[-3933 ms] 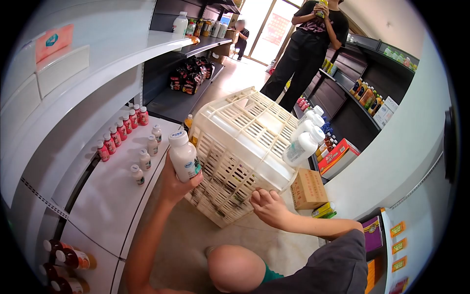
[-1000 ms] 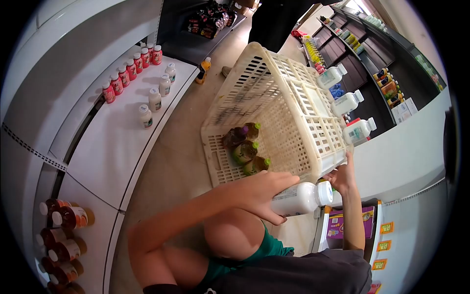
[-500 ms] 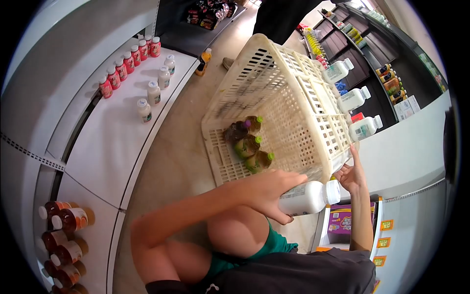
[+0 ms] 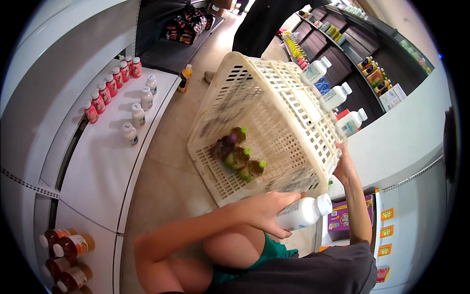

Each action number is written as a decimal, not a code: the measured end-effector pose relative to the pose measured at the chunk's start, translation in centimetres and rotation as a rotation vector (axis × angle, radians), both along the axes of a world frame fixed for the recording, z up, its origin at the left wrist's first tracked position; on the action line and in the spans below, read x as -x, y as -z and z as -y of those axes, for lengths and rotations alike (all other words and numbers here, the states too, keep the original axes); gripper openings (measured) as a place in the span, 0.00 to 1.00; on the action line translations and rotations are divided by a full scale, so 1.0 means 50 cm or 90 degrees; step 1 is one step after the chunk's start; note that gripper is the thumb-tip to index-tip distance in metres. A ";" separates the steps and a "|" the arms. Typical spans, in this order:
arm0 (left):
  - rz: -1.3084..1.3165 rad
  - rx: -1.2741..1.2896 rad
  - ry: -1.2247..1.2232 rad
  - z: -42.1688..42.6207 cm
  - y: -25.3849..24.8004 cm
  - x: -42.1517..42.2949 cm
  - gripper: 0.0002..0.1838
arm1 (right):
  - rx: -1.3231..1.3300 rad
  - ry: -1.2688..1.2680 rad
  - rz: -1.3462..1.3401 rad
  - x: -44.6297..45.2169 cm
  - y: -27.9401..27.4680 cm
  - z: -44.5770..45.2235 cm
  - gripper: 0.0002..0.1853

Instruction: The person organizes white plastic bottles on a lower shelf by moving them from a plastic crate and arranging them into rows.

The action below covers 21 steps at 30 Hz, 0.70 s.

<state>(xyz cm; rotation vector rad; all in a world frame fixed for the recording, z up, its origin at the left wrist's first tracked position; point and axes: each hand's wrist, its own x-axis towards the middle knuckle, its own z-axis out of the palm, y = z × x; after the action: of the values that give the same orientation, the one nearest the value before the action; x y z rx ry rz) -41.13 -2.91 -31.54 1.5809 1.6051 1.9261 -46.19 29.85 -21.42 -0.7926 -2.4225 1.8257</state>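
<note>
Left grip: clamped around one white bottle, tilted, cap to the right, before the crate's near corner. Right grip: at the edge of the pale crate; finger closure cannot be told. Inside crate: four dark or green bottles. On its upper side: three white bottles. Shelf, left: pink bottles, four small white bottles.
</note>
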 end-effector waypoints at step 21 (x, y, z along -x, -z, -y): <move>0.030 -0.306 -0.517 0.130 0.035 0.122 0.51 | -0.047 -0.190 0.026 0.040 -0.008 -0.136 0.40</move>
<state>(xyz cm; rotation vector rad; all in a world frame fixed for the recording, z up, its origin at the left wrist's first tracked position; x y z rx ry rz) -47.23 -9.42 -33.30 1.0409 2.0815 2.9011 -48.19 36.64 -21.00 -0.4898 -2.7436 1.8078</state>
